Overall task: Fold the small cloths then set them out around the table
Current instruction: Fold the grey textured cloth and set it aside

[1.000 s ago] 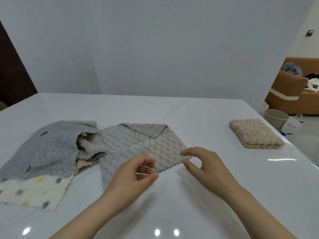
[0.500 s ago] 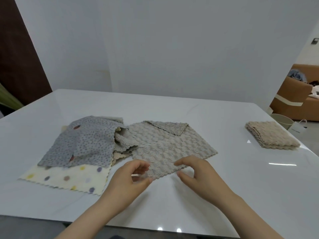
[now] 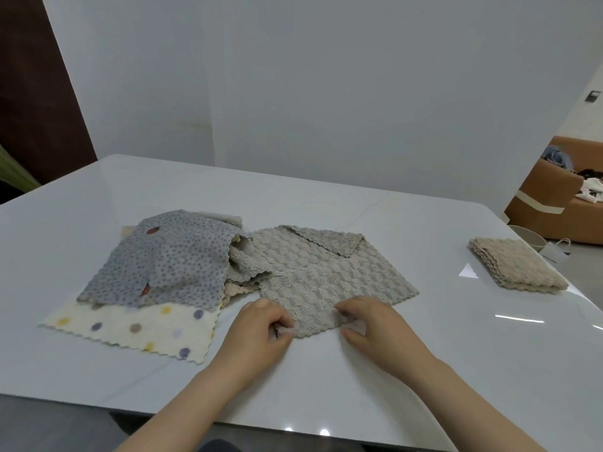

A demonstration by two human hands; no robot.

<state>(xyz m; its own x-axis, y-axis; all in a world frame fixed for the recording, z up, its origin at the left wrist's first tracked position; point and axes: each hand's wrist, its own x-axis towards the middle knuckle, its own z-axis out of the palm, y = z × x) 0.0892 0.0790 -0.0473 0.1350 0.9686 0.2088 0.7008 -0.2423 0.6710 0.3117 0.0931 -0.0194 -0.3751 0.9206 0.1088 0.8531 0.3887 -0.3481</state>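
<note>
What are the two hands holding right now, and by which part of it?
Both hold the grey waffle cloth. The left hand pinches its near corner, and the right hand pinches the near edge just beside that corner.

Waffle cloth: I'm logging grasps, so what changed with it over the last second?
Both hands closed in on its near corner: the left hand now pinches the edge of the waffle cloth, the right hand bunches it alongside. The spotted pile and folded beige cloth stayed put.
</note>
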